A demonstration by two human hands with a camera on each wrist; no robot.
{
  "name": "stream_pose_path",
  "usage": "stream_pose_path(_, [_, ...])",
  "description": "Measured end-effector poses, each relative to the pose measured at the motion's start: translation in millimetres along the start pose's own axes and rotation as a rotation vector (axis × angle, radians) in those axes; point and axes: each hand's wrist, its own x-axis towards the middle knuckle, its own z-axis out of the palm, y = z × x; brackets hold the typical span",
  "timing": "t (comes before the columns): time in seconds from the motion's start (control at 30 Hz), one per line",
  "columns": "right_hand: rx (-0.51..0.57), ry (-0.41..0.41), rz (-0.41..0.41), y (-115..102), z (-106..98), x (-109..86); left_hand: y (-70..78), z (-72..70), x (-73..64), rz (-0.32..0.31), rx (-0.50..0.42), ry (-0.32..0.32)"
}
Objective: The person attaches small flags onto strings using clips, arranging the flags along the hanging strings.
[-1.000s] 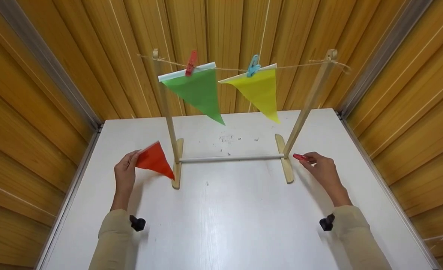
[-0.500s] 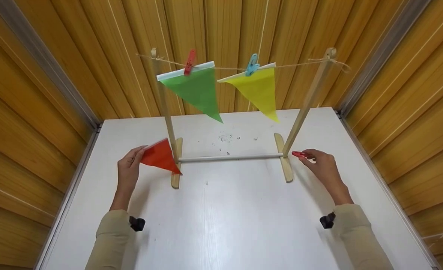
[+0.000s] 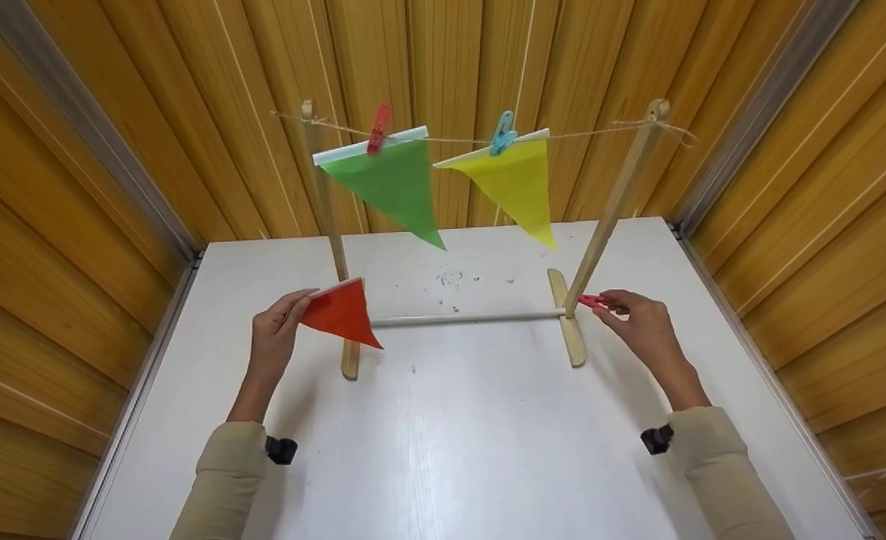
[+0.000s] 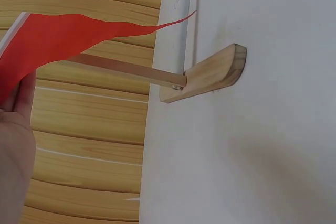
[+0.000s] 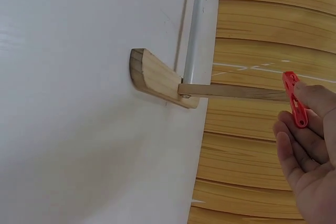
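Observation:
My left hand [image 3: 276,330] pinches a red triangular flag [image 3: 341,313] by the left end of its white top band. In the left wrist view the red flag [image 4: 63,38] stretches out past the fingers, its tip wavy. Off to the right, my right hand [image 3: 641,326] holds a red clothespin [image 3: 591,301] between thumb and fingers, beside the right post's foot. The right wrist view shows that clothespin [image 5: 295,99] tilted in the fingertips. A green flag [image 3: 394,184] and a yellow flag [image 3: 521,184] hang from the string [image 3: 593,133], clipped by a red clothespin [image 3: 379,129] and a blue clothespin [image 3: 503,133].
A wooden stand carries the string between its left post [image 3: 328,202] and right post [image 3: 615,210]. A white rod [image 3: 465,318] joins the feet, of which the right foot [image 3: 576,345] shows best. The white table [image 3: 443,450] meets wood-patterned walls [image 3: 443,60] behind and at both sides.
My left hand has moved right with the red flag, which now overlaps the left post's base in the head view. The right hand has edged slightly forward and left, still holding the clothespin.

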Motion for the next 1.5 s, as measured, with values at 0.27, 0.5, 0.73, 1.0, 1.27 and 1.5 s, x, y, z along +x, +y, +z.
stream_pose_path(0.27, [-0.003, 0.019, -0.036, -15.3, -9.5, 4.3, 14.7, 15.4, 3.3, 0.144, 0.01, -0.095])
stream_pose_path(0.5, [-0.004, 0.024, -0.057, -23.5, -19.8, 8.1, 31.4, 30.6, 7.5, 0.254, 0.007, -0.166])
stream_pose_path(0.73, [-0.009, 0.043, -0.088, -34.7, -33.2, 12.0, 48.4, 42.3, 13.6, 0.337, 0.016, -0.209])
stream_pose_path(1.0, [-0.029, 0.056, -0.127, -41.1, -43.5, 15.6, 63.7, 54.8, 19.7, 0.372, -0.009, -0.261])
stream_pose_path(1.27, [-0.056, 0.076, -0.21, -50.3, -54.2, 19.7, 79.3, 66.0, 23.6, 0.419, -0.027, -0.284])
stream_pose_path(1.5, [-0.076, 0.078, -0.239, -60.5, -65.9, 24.5, 91.1, 77.7, 29.9, 0.502, -0.032, -0.327])
